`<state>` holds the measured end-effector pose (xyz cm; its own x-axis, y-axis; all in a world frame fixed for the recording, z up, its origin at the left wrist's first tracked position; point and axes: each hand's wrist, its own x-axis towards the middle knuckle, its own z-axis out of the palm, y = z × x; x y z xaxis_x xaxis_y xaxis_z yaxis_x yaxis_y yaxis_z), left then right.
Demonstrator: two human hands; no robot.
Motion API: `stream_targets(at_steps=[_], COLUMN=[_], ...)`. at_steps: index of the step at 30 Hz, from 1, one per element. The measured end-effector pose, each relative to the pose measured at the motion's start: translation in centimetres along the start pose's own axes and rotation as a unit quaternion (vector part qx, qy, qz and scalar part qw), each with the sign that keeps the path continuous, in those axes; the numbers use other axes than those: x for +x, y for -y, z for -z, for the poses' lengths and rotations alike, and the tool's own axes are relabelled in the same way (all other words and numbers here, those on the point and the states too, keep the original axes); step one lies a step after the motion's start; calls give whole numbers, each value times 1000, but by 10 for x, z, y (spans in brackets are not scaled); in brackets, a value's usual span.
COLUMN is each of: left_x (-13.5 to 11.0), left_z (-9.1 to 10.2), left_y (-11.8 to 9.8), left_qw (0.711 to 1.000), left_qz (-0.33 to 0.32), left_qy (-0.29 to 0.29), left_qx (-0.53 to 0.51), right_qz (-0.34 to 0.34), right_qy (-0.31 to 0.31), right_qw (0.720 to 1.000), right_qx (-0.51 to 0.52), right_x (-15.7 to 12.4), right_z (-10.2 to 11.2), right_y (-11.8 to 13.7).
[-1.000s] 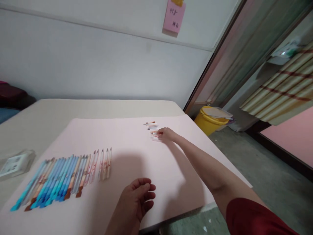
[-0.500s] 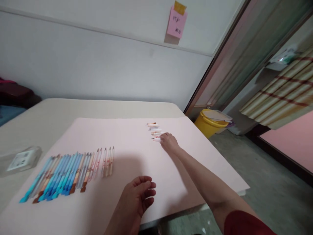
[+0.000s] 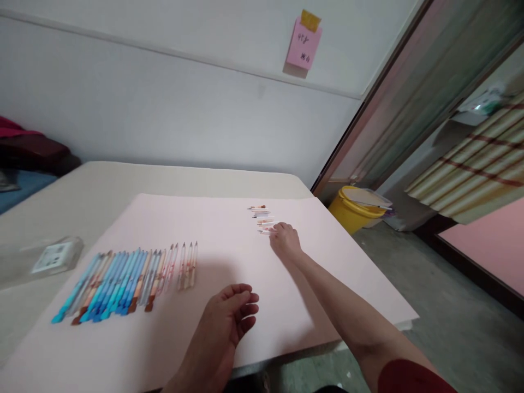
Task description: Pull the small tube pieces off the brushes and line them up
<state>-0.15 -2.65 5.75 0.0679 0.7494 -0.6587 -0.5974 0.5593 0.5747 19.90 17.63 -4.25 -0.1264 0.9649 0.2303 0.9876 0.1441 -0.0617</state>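
My right hand (image 3: 285, 238) reaches far across the table, its curled fingers over the right end of a white pen (image 3: 266, 232). That pen is nearest me in a short column of several pens (image 3: 261, 215) lying crosswise at the back. Whether the fingertips grip it is hidden by the hand. My left hand (image 3: 235, 314) hovers above the front of the pink sheet (image 3: 229, 229), fingers loosely bent and apart, with nothing in it. To its left lies a long row of pens (image 3: 123, 281), side by side, in blue, brown, grey and pale pink.
A clear plastic bag with a white label (image 3: 55, 256) lies on the table's left side. Beyond the right edge stands a yellow bucket (image 3: 347, 213) on the floor. A pink note (image 3: 303, 49) is taped to the wall behind. Dark red and blue items (image 3: 33, 153) sit at far left.
The camera view has turned slightly left, so the table items appear further right. My right hand stays at the nearest pen of the short column. My left hand remains empty in nearly the same place.
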Motion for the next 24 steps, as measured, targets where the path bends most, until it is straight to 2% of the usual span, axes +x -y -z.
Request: stream_targets(at_steps=[5,8,11,14,16,20,22,24], left_x=[-3,-7,-10,-12,-13,-18,-21,-24], left_z=[2,4,10,24,39,74,88,97], left_y=[-4,-4,-13,-38,-61,-102,-113,-116], left_qw=[1000,999,998,994,989,966,955,952], left_qz=[-13,-10,-37,-90,-124,-195,-234,-251], left_qy=[11,30,31,23,24,-39,-87,-107], left_qx=[-11,-11,-29,-58,-82,-163,-163,-140], right_qz=[46,113,175,211,205,193,190,176], right_qy=[18,44,61,76,81,107,107,99], right_qw=[999,992,979,965,961,952,952,956], right_qx=[-8,21,84,137,168,210,214,213], right_x=[-31,-62,-95,-123,-137,-156,-162,-166], right_z=[14,27,45,69,87,125,137,140], right_y=[14,27,42,58,68,87,98,107])
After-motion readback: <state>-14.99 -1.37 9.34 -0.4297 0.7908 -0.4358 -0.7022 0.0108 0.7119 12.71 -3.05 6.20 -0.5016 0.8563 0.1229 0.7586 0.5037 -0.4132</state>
